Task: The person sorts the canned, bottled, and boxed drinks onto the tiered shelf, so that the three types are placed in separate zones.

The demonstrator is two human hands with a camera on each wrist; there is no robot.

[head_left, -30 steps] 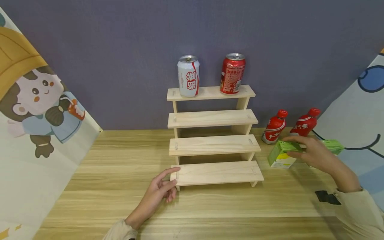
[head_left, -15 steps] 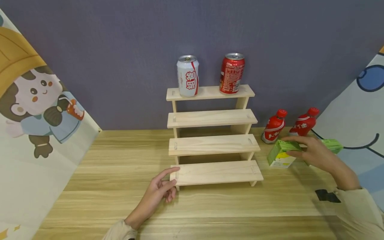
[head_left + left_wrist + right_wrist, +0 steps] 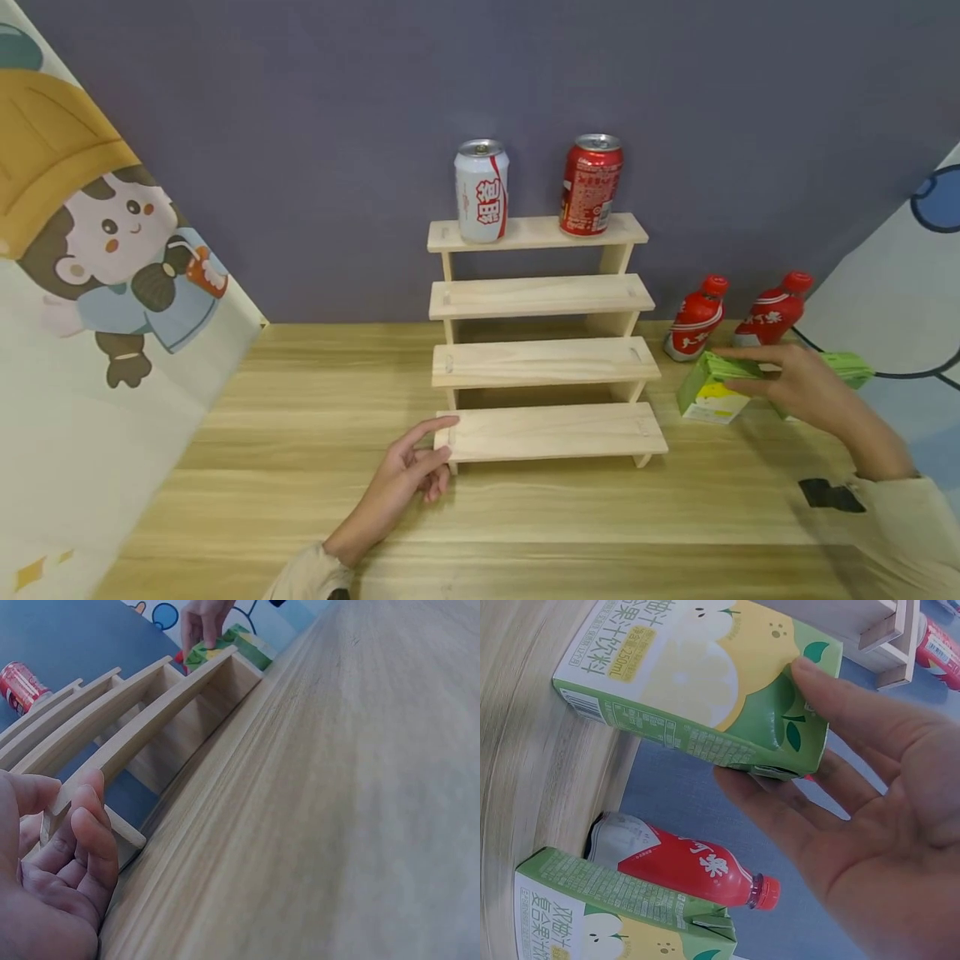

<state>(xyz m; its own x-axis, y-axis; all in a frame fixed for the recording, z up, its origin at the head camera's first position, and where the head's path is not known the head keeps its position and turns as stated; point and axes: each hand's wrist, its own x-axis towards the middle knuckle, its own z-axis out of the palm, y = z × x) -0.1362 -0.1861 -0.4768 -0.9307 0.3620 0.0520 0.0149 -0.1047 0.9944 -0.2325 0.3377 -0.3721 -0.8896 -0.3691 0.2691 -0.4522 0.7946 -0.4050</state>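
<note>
My right hand [image 3: 802,390], the nearer, pinches an upright green juice carton [image 3: 716,400], long axis vertical, right of the four-tier wooden rack [image 3: 543,362]; my left hand [image 3: 405,475] pinches its bottom shelf's left end.

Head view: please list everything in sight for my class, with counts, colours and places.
Table: 1, light brown, across the bottom
Rack: 1, pale wood, middle of table
White can: 1, white with red, rack's top, left
Red can: 1, red, rack's top, right
Boxes: 2, mostly green, table, right of rack
Bottles: 2, red, table, behind boxes
Back wall: 1, blue-grey, behind rack
Side walls: 2, pale, printed, left and right
Black pieces: 2, black, lower left and lower right
Sleeves: 2, cream, lower left and lower right
Left hand: 1, pinching rack's lowest left end
Right hand: 1, pinching left box
</note>
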